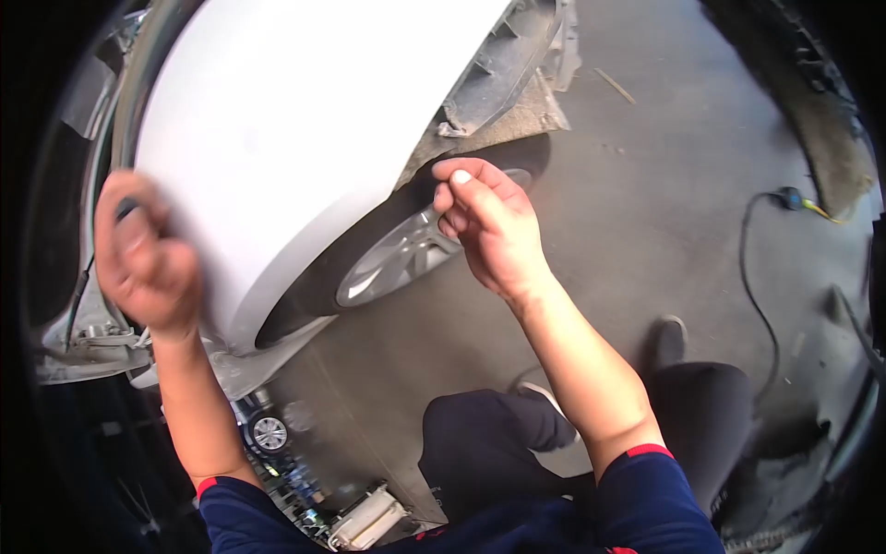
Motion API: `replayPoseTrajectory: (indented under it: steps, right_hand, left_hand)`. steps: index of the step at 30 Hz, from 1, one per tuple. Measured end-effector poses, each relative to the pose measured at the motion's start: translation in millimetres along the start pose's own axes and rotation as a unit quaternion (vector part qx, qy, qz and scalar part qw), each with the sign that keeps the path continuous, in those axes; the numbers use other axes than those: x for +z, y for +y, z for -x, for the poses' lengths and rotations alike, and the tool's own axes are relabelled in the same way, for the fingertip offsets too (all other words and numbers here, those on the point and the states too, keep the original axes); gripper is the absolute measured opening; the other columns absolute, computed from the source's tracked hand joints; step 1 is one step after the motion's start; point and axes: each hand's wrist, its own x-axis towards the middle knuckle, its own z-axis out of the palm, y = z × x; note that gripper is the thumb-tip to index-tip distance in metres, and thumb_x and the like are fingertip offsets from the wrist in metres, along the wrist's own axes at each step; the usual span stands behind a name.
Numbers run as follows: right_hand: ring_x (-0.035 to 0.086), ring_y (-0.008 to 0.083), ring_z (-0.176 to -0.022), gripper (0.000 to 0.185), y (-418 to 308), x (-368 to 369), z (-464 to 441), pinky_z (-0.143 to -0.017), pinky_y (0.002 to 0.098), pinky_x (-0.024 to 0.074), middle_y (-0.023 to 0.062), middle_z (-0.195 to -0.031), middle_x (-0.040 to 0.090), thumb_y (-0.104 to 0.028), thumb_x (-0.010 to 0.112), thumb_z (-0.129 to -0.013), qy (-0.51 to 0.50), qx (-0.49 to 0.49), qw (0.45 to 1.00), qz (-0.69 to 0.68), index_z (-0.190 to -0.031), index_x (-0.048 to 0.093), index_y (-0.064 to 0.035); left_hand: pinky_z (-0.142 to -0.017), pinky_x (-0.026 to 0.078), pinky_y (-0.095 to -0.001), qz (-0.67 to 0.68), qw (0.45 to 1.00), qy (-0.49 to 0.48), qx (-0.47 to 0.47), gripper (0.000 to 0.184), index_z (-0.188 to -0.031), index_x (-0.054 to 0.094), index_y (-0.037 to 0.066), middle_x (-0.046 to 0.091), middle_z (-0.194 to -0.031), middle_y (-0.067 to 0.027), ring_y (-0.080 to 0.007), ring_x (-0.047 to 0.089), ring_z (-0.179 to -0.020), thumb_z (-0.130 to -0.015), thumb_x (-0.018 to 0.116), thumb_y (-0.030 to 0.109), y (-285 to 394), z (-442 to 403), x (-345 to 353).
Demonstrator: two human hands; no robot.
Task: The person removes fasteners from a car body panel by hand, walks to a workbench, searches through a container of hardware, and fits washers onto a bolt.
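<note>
My left hand (152,263) is raised beside the rear edge of a white car fender (268,120), its fingers curled and smeared by motion. A small black piece (126,209) shows between those fingers; its kind is too blurred to tell. In front of the wheel arch, my right hand (494,226) is closed, with thumb and forefinger pinched together. Whatever it may hold is hidden or too small to see. Behind and below this hand is the car's wheel (397,263) with a silver rim. The fender's front end sits by a dirty grey plastic part (503,78).
A black cable (746,268) with a blue connector (790,198) lies on the grey floor at right. A long dark car part (812,120) lies at upper right. Several parts, including another wheel (269,432) and a whitish box-like part (369,517), are at lower left.
</note>
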Motion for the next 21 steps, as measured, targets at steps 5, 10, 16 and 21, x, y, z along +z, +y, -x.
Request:
replayPoseTrajectory:
  steps: [5, 10, 16, 21]
  right_hand:
    - [0.055, 0.0057, -0.068, 0.028, 3.6, -6.3, -12.6, -0.062, 0.0217, 0.046, 0.0013, -0.088, 0.071, -0.026, 0.068, -0.11, -0.079, 0.045, 0.995, 0.05, -0.124, 0.074, -0.0018]
    - [0.065, 0.0061, -0.078, 0.036, 27.7, -14.0, -31.9, -0.07, 0.0226, 0.0513, 0.0027, -0.092, 0.075, -0.033, 0.072, -0.11, -0.18, -0.006, 0.982, 0.059, -0.12, 0.074, 0.0022]
    - [0.064, 0.0128, -0.061, 0.032, 45.6, 12.1, -44.7, -0.059, 0.0321, 0.0522, 0.0092, -0.071, 0.072, -0.027, 0.076, -0.103, -0.166, -0.077, 0.982, -0.048, -0.091, 0.075, 0.0019]
    - [0.069, 0.0309, -0.06, 0.029, 46.1, 8.6, -43.1, -0.058, 0.0394, 0.0528, 0.0196, -0.071, 0.068, -0.027, 0.077, -0.101, -0.125, -0.113, 0.986, -0.001, -0.092, 0.074, 0.0011]
  left_hand:
    - [-0.068, 0.027, -0.031, -0.1, 0.992, 0.037, -0.062, 0.041, -0.083, 0.047, 0.004, 0.044, -0.082, -0.0028, -0.0126, 0.035, -0.076, -0.109, 0.042, 0.035, 8.1, 2.3, 5.8]
    - [-0.076, 0.033, -0.0324, -0.165, 0.978, 0.068, -0.103, 0.037, -0.084, 0.046, 0.006, 0.043, -0.086, -0.0035, -0.0159, 0.038, -0.082, -0.107, 0.037, 0.033, 4.9, 6.1, 16.8]
    - [-0.069, 0.029, -0.0324, -0.242, 0.963, 0.071, -0.098, 0.043, -0.078, 0.046, 0.007, 0.042, -0.078, -0.001, -0.0142, 0.035, -0.073, -0.108, 0.033, 0.035, 18.4, -9.8, 14.1]
    - [-0.069, 0.03, -0.0325, -0.167, 0.971, 0.099, -0.136, 0.042, -0.074, 0.037, 0.012, 0.038, -0.076, 0.0002, -0.0138, 0.033, -0.072, -0.105, 0.039, 0.04, 13.3, -7.7, 16.2]
